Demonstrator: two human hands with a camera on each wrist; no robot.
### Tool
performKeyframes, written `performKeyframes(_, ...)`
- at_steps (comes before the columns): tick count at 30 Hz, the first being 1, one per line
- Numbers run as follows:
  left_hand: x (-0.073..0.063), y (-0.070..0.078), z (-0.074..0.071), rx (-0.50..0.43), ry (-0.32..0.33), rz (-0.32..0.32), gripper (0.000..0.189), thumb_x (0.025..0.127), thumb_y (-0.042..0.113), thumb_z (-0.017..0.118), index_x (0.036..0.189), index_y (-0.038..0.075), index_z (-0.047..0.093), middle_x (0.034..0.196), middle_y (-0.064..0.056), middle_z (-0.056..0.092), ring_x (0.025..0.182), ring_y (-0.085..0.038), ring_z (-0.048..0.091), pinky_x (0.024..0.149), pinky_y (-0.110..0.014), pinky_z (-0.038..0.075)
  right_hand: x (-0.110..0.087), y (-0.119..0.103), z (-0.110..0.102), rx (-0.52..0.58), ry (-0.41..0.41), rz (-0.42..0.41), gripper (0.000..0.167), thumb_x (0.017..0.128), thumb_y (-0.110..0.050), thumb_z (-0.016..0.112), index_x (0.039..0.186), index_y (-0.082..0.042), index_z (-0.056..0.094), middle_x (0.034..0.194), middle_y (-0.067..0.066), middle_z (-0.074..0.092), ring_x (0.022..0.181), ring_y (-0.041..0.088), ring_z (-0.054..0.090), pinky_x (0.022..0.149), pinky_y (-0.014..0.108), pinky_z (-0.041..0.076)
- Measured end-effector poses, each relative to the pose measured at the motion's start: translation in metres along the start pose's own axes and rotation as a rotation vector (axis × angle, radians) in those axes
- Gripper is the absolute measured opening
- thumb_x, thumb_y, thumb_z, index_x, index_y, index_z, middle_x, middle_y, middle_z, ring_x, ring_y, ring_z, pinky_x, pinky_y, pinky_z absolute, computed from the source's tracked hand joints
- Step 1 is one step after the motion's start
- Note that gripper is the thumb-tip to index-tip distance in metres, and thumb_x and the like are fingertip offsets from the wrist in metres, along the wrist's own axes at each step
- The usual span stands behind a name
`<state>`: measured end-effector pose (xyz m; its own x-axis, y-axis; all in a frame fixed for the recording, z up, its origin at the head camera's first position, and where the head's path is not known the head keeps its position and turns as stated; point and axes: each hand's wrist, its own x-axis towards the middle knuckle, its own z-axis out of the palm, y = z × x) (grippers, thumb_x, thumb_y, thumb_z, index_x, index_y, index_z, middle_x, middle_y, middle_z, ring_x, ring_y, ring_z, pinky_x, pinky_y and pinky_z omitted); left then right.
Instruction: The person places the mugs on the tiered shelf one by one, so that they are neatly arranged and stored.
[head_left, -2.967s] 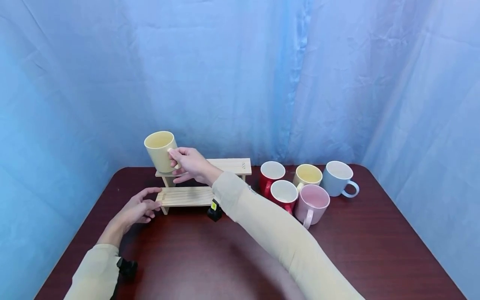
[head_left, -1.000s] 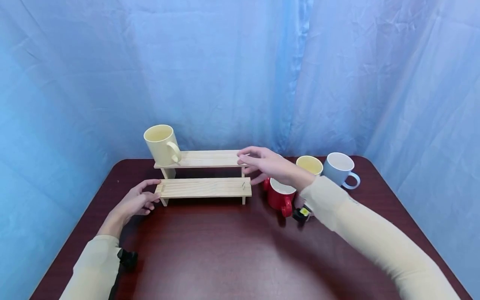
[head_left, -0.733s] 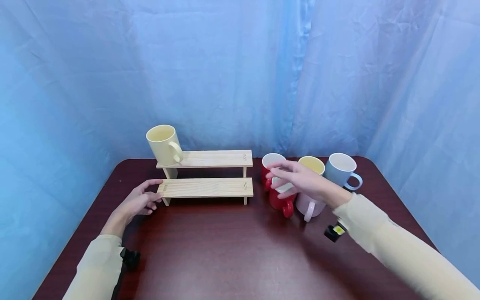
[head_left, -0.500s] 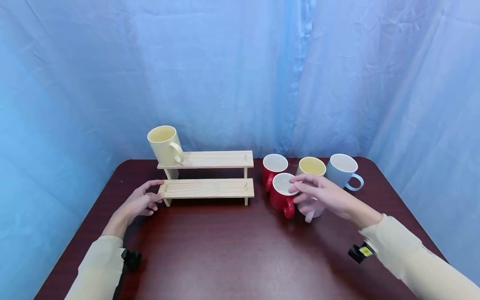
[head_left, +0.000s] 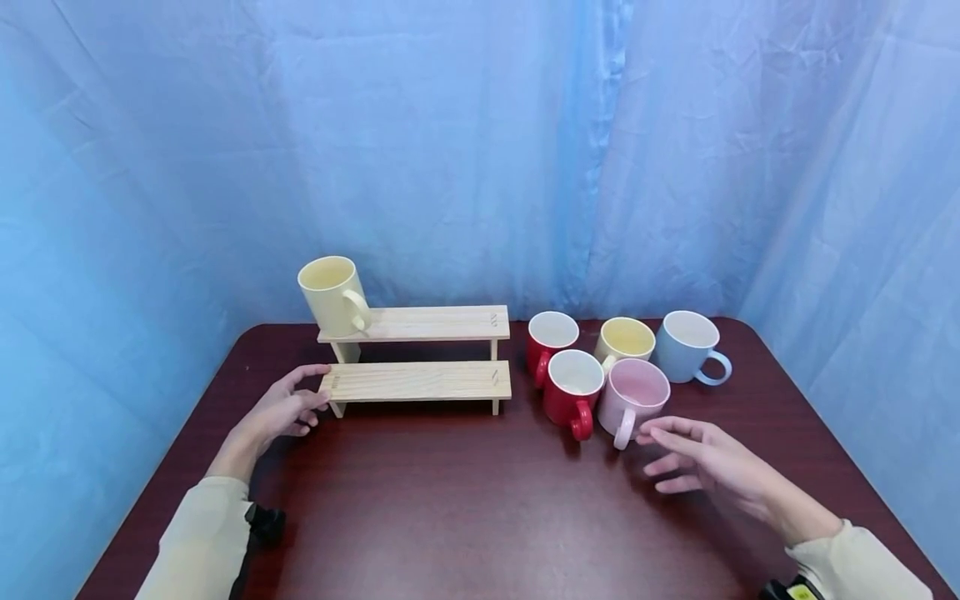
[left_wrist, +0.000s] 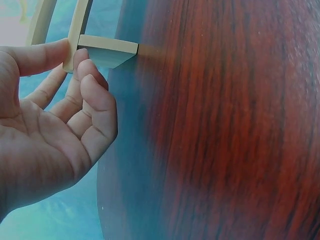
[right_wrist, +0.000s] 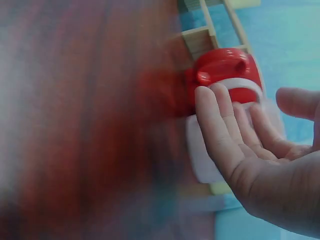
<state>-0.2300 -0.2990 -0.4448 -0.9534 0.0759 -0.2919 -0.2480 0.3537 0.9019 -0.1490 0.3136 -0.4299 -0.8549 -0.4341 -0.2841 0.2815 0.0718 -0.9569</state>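
My left hand [head_left: 281, 408] pinches the left end of the lower board of a two-step wooden shelf [head_left: 420, 381]; in the left wrist view its thumb and fingers meet at the board's end. On the upper step, far left, a pale yellow mug [head_left: 326, 308] stands upright, handle to the right. My right hand [head_left: 708, 458] hovers just in front and to the right of a pink mug [head_left: 647, 415], holding nothing, fingers loosely extended. Its fingertips are near the pink mug's handle; contact cannot be told. In the right wrist view a red mug [right_wrist: 225, 65] shows beyond the fingers.
Beside the pink mug stand a front red mug [head_left: 562, 404], a rear red mug [head_left: 536, 343], a second yellow mug [head_left: 630, 336] and a light blue mug [head_left: 675, 358], closely grouped. Blue curtains [head_left: 480, 150] border the dark wooden table [head_left: 450, 500] at the back and sides.
My right hand set the yellow mug on the upper step, let go of its handle and moved right and nearer, past the red mugs to the pink one. My left hand stayed at the shelf.
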Motion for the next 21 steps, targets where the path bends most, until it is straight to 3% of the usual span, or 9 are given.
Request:
performKeyframes(4,-0.001,0.001,0.001,0.008,0.001,0.007,0.058,0.103,0.021,0.060,0.155,0.017,0.034,0.100,-0.011,0.063,0.070,-0.020,0.057,0.060,-0.032,0.051,0.001,0.015,0.001,0.094,-0.040,0.012,0.044,0.109,-0.019,0.049,0.146,0.003,0.041,0.134,0.005,0.060,0.112,0.037,0.066,0.093,0.054,0.052)
performKeyframes(12,-0.001,0.004,0.004,0.023,0.014,-0.011,0.056,0.103,0.021,0.059,0.154,0.018,0.036,0.105,-0.015,0.062,0.072,-0.021,0.057,0.062,-0.033,0.052,0.009,0.023,0.008,0.226,-0.125,0.003,0.038,0.110,-0.015,0.043,0.146,-0.003,0.035,0.137,0.012,0.058,0.119,0.038,0.062,0.098,0.057,0.048)
performKeyframes(21,-0.004,0.002,0.001,0.001,0.013,0.007,0.058,0.102,0.021,0.060,0.155,0.017,0.035,0.101,-0.012,0.062,0.070,-0.020,0.057,0.060,-0.032,0.051,0.025,0.022,0.012,0.222,-0.130,0.027,0.037,0.110,-0.016,0.045,0.145,-0.004,0.048,0.142,0.013,0.055,0.124,0.039,0.059,0.100,0.058,0.046)
